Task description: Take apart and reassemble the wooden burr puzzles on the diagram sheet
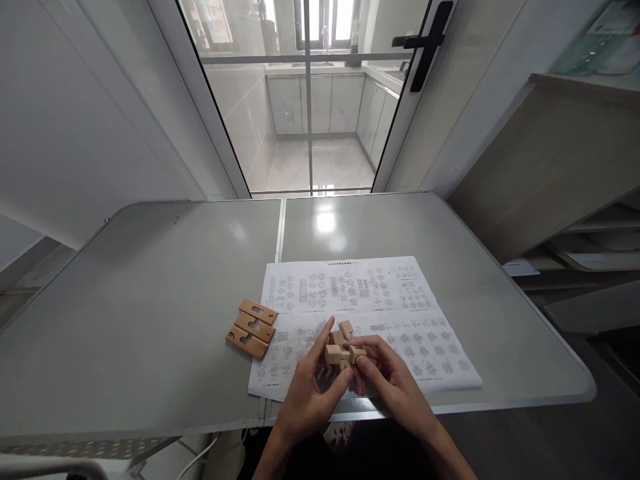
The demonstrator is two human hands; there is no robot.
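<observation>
Between my two hands is a partly interlocked wooden burr puzzle (334,354), made of pale blocks that stick out in several directions. My left hand (316,393) cups it from the left, thumb pressed near its underside and index finger stretched up along its side. With thumb and fingers, my right hand (387,373) pinches a block at the puzzle's right side. One more pale block (346,329) juts up at the back; whether it is joined to the rest I cannot tell. Under the hands lies a printed instruction sheet (350,287) with rows of small diagrams.
Left of the sheet, partly over its edge, lie three flat wooden pieces (251,328) with cut-outs and numbers. The grey folding table (165,300) has a seam down its middle. A glass door (340,120) stands beyond the far edge, and a shelf unit (540,167) to the right.
</observation>
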